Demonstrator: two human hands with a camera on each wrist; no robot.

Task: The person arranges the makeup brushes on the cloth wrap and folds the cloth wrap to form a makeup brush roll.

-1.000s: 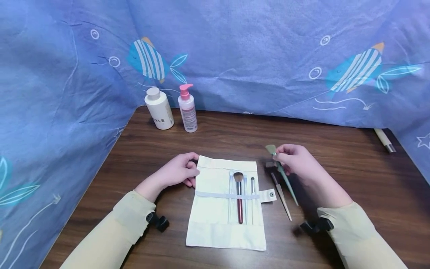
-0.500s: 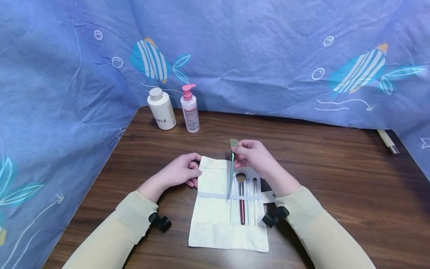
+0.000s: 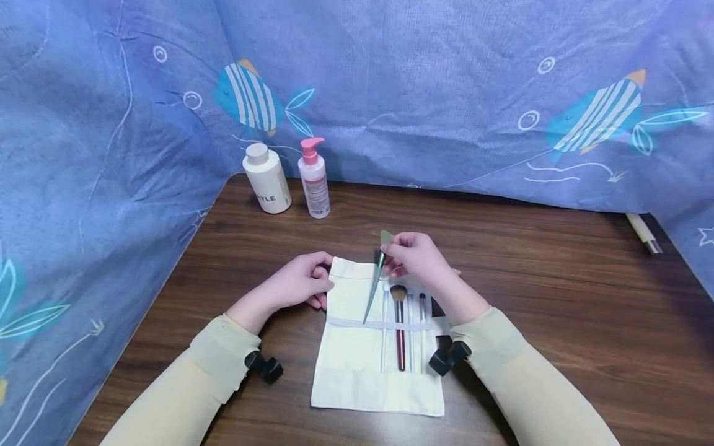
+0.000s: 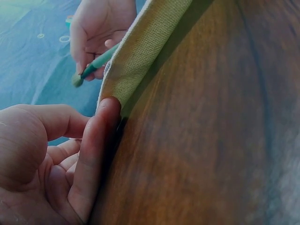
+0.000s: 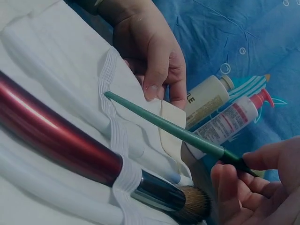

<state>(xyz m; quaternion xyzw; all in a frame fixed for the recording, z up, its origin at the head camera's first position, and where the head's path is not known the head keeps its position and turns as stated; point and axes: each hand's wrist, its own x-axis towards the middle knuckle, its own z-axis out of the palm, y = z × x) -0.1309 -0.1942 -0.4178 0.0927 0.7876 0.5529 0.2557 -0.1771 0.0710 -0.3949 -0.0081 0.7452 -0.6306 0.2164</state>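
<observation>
The right hand (image 3: 415,255), its grip pinching the green brush (image 3: 375,282), has carried it from three o'clock of the white pouch (image 3: 351,353) to over its elastic band (image 3: 392,325), bringing the work there; the left hand (image 3: 298,282) pinches the pouch near its eleven o'clock corner

Brown wooden table (image 3: 546,285) | white brush roll (image 3: 351,353) | white bottle (image 3: 268,184) | pink-topped pump bottle (image 3: 315,187) | pale cylinder (image 3: 643,231)

The head view is bright, with pale sheen on the table (image 3: 535,272) toward its near edge and shadow along its back edge. Both wrist views are dimmer: left, shadow lines the pouch (image 4: 145,51); right, glare streaks the red brush (image 5: 54,129).
</observation>
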